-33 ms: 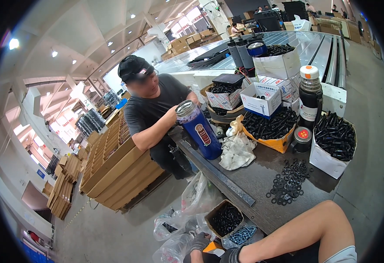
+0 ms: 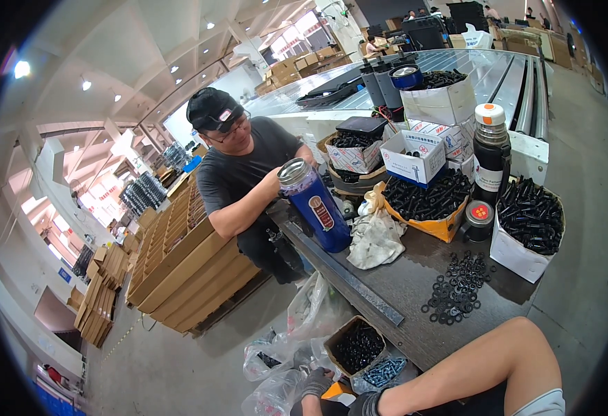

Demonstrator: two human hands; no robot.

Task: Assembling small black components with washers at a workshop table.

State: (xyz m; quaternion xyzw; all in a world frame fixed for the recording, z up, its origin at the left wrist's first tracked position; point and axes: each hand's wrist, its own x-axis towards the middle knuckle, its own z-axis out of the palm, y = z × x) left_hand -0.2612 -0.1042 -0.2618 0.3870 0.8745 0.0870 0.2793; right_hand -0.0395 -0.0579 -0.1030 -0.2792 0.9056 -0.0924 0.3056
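Note:
My right hand [image 2: 316, 383], in a dark grey glove, reaches down below the table edge. Its bare forearm crosses the bottom of the picture from the right. The fingers touch clear plastic bags [image 2: 276, 388] beside an open cardboard box of black screws [image 2: 357, 344] on the floor. A bag of pale screws [image 2: 384, 371] and something orange lie right by the hand. Its grip is too small to read. My left hand is not seen. Across the table a person [image 2: 238, 173] in a black cap holds a tall blue flask [image 2: 316, 205].
On the dark table [image 2: 401, 305] lie a heap of black washers [image 2: 456, 288], a white rag [image 2: 375, 239], a black flask with an orange cap [image 2: 491, 154] and several boxes of black bolts [image 2: 530, 220]. Flat cardboard stacks [image 2: 186, 270] stand left; a conveyor [image 2: 477, 69] runs behind.

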